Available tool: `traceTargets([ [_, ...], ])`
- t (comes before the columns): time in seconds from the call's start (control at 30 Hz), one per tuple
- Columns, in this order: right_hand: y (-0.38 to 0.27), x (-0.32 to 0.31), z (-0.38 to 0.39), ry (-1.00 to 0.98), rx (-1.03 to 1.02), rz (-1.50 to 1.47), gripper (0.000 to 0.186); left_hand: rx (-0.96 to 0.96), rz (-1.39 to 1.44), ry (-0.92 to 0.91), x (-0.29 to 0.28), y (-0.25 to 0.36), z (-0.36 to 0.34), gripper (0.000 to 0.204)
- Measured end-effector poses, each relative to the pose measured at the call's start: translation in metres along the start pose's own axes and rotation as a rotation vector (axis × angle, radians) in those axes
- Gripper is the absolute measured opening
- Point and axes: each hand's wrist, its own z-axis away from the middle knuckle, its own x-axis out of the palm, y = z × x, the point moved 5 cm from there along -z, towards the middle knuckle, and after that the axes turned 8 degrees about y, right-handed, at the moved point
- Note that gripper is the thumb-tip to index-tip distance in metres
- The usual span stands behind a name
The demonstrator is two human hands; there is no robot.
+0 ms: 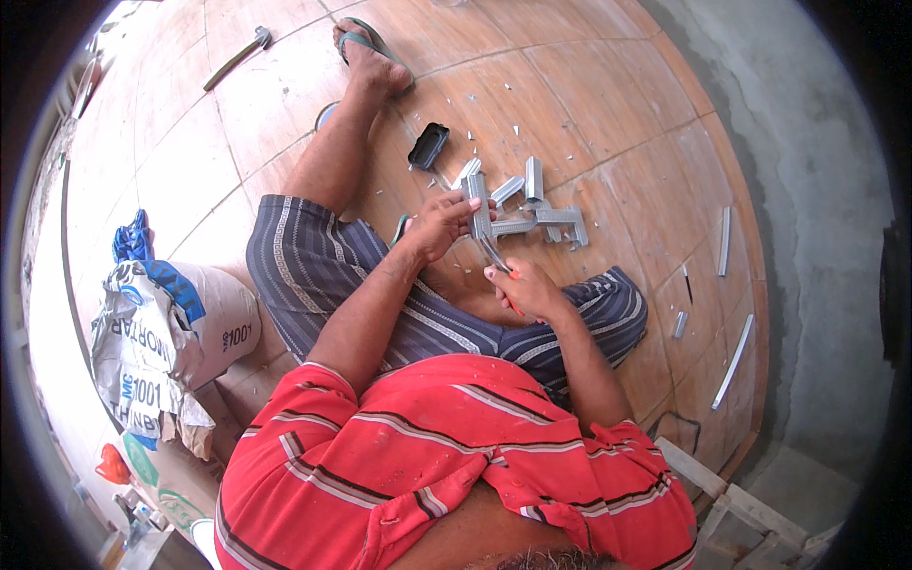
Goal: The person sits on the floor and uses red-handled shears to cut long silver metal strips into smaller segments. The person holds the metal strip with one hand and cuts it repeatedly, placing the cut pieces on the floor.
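Observation:
My left hand (437, 226) grips a short grey metal channel piece (479, 201) by its side, with the thumb on top. Below that piece, my right hand (534, 291) is closed round the orange handles of metal snips (492, 253). The snips' jaws meet the near end of the channel; whether the blades bite into it I cannot tell. Just beyond and to the right lie several cut channel pieces (534, 179), some crossing each other (560, 220). A black open-topped plastic box (429, 146) sits on the tiles past my left hand.
Small metal scraps are strewn over the tiled floor (608, 114). A hammer (237, 61) lies far left. Printed sacks (223, 328) stand at my left. Thin metal strips (733, 363) lie right, near a grey wall (826, 237). A wooden frame (750, 511) is at lower right.

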Motion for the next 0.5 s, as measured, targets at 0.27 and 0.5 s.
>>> traceTargets([
  [0.27,-0.012,0.000,0.001,-0.010,0.028,0.068,0.045,-0.038,-0.032,-0.030,0.000,-0.004,-0.001,0.038],
  [0.5,-0.005,0.001,-0.003,0.010,0.013,0.095,0.047,-0.043,-0.051,-0.021,-0.003,-0.007,-0.004,0.043],
])
